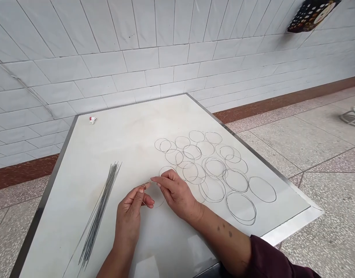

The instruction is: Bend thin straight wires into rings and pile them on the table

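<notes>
Between my two hands is a thin wire bent into a loop, its lower curve hanging just over the white tabletop. My left hand pinches the wire between thumb and forefinger. Close beside it, my right hand grips the wire near its ends with the fingertips. How the ends meet is too fine to make out. A bundle of straight wires lies to the left of my left hand. Many finished-looking wire rings lie spread and overlapping on the right, some partly behind my right hand.
The white table has a grey edge strip and stands near a white tiled wall. A small red and white object sits at its far left corner. A stool-like item is on the speckled floor at right.
</notes>
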`<act>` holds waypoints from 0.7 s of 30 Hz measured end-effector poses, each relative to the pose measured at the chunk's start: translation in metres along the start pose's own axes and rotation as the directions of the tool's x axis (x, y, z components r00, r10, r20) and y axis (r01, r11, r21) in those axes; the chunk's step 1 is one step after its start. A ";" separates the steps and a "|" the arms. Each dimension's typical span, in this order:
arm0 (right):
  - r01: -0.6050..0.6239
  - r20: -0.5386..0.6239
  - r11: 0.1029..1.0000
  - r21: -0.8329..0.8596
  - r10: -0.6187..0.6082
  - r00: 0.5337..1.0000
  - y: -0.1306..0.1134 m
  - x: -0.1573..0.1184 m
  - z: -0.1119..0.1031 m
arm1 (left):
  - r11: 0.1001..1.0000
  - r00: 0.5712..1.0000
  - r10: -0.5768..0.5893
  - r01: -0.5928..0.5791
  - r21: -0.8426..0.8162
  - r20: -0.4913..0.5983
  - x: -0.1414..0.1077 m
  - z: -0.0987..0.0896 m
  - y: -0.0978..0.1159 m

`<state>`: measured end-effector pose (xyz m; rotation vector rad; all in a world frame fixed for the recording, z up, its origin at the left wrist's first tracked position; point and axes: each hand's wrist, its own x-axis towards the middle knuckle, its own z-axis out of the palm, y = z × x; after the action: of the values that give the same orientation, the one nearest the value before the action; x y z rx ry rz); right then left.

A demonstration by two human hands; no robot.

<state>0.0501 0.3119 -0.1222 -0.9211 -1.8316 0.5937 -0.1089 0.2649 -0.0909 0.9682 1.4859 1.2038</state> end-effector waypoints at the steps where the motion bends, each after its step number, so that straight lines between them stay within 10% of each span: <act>1: 0.013 -0.009 1.000 0.002 -0.013 1.000 0.001 0.000 0.000 | 1.000 1.000 -0.008 0.008 0.004 0.013 0.000 0.000 0.002; 21: 0.034 0.058 0.998 -0.058 -0.030 0.998 0.005 -0.004 0.000 | 0.988 0.997 -0.035 0.024 0.154 0.064 0.000 -0.002 0.001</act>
<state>0.0526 0.3113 -0.1280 -0.9205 -1.9201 0.5535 -0.1112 0.2648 -0.0897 1.0747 1.5516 1.0378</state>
